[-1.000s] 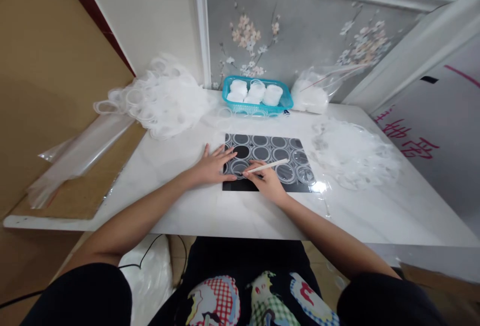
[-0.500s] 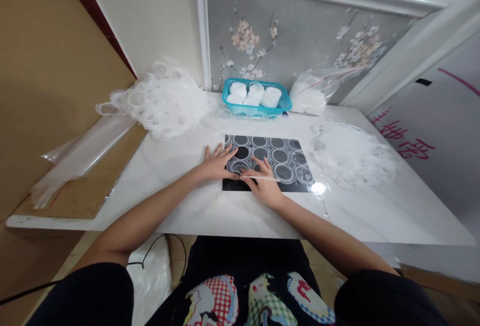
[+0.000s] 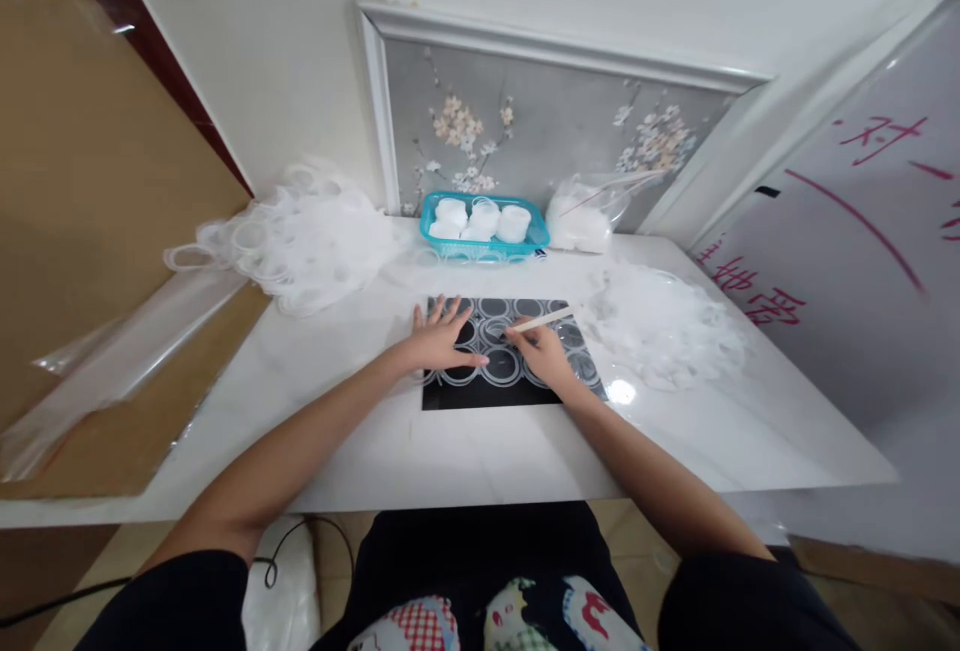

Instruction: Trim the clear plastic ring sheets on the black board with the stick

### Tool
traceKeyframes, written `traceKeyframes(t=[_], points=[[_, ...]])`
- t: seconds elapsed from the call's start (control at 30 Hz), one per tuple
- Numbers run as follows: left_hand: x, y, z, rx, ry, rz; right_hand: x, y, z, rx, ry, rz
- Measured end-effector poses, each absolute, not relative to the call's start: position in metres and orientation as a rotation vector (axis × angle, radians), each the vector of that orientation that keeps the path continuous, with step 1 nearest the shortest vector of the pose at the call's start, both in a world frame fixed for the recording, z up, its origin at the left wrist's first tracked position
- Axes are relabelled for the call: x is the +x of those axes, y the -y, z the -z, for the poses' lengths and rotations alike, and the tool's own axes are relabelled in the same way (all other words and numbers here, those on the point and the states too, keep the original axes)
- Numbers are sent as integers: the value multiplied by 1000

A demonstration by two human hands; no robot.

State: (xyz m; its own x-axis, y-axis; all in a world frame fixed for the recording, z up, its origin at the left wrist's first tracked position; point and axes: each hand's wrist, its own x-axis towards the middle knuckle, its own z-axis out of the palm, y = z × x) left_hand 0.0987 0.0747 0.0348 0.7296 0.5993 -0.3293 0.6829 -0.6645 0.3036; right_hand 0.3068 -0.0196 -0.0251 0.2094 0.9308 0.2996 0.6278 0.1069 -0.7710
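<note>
Left hand: here it is, the left hand, palm down and fingers fanned wide over the left part of the black sheet, thumb reaching in along the bottom row of circles.
Right hand: and the right hand is pinching a slim white stick between thumb and fingers, pen-fashion, its far end slanting up to the right, its working end down by a circle in the middle row.
Black sheet: the black sheet lies flat on the white table, squarely in front of the person, pale rings in rows across it; whether printed or laid on, I can't tell.
Blue basket: just beyond the sheet, near the wall, sits the blue basket, with white stacks inside.
Clear bag: right beside the basket, the clear bag, bulging with something white.
Ring piles: a tall white heap at far left, a flatter translucent pile right of the sheet.
Backdrop: the blossom panel behind, red writing on the whiteboard at right.
</note>
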Motion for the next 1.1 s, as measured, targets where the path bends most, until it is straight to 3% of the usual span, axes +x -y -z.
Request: traceKeyframes(t=[0.3, 0.73, 0.97, 1.1], points=[[124, -90, -8, 2617, -810, 254, 309, 15, 30, -1619, 1515, -477], [128, -93, -10, 2639, -841, 314, 310, 18, 28, -1597, 1567, -476], [130, -91, -12, 2615, -841, 327, 301, 22, 16, -1656, 1955, -90], [127, -91, -13, 2613, -830, 314, 331, -2, -11, -1851, 1453, 171]])
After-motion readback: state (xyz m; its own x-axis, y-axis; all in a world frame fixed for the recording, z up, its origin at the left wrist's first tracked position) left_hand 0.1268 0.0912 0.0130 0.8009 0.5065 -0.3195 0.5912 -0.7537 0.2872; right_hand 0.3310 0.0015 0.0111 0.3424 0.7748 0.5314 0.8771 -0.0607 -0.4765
